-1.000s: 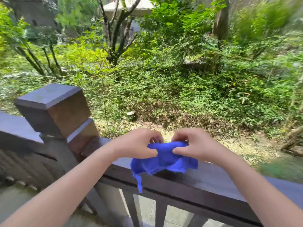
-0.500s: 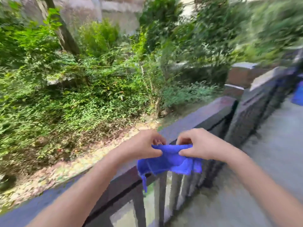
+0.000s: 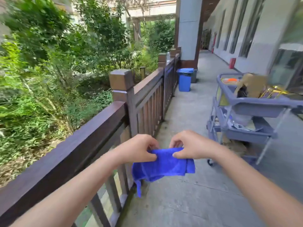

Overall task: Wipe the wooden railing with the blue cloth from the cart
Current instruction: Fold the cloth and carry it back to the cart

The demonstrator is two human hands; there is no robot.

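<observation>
A blue cloth (image 3: pixel 161 166) hangs folded in front of me, pinched along its top edge by both hands. My left hand (image 3: pixel 139 149) grips its left part and my right hand (image 3: pixel 191 145) its right part. The cloth is in the air above the concrete walkway, apart from the dark wooden railing (image 3: pixel 78 145), which runs diagonally on my left to a square post (image 3: pixel 121 84) and on along the walkway. The grey cart (image 3: pixel 249 102) stands to the right, a short way ahead.
The cart's shelves carry a brown bag (image 3: pixel 252 86) and several small items. A blue bin (image 3: pixel 185 79) stands by the railing further on, beside a grey pillar (image 3: pixel 188 30). Green bushes (image 3: pixel 49 71) lie beyond the railing; a building wall (image 3: pixel 262 38) bounds the right.
My view has swung right, from the garden over the railing to down the walkway. The cloth, held over the rail a second ago, now hangs over the floor beside it, still in both hands.
</observation>
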